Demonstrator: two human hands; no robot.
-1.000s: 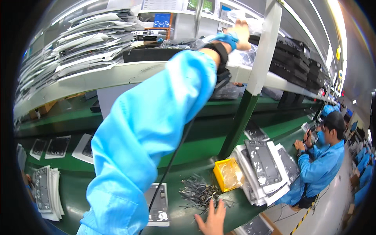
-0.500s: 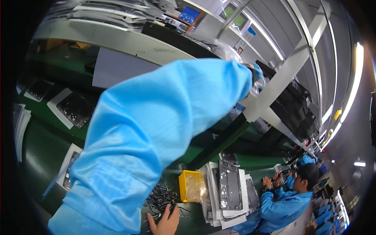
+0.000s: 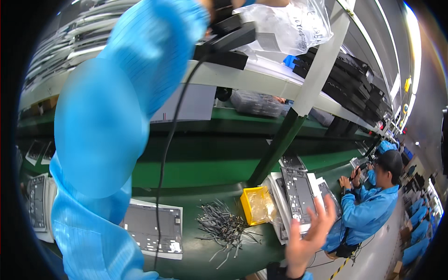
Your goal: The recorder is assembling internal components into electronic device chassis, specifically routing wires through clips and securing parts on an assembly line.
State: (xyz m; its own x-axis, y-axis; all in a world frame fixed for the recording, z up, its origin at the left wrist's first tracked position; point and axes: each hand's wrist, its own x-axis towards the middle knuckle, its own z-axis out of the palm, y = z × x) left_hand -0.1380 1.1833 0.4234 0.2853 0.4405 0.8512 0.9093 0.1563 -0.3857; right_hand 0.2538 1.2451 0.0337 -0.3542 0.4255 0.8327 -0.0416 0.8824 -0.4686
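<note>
My left arm, in a blue sleeve, reaches up across the left side to the top edge. Only part of my left hand (image 3: 269, 2) shows there, closed at the top of a clear plastic bag (image 3: 291, 28) with handwriting on it. A black device (image 3: 233, 36) sits by the left wrist, and a black cable (image 3: 164, 163) hangs from it. My right hand (image 3: 310, 235) is raised at the lower right, fingers spread, holding nothing. Left of it, on the green bench, lies a loose pile of short black cables (image 3: 223, 221).
A yellow bin (image 3: 247, 210) lined with clear plastic stands beside the pile. Behind my right hand are stacked black panels (image 3: 298, 191) with white sheets. Another panel (image 3: 154, 226) lies left. A post (image 3: 322, 60) supports the shelf. A co-worker (image 3: 368, 205) sits right.
My left hand has come away from beside the shelf post, with the bag now hanging in the air. My right hand has lifted off the cable pile and moved right, opening. The view has shifted.
</note>
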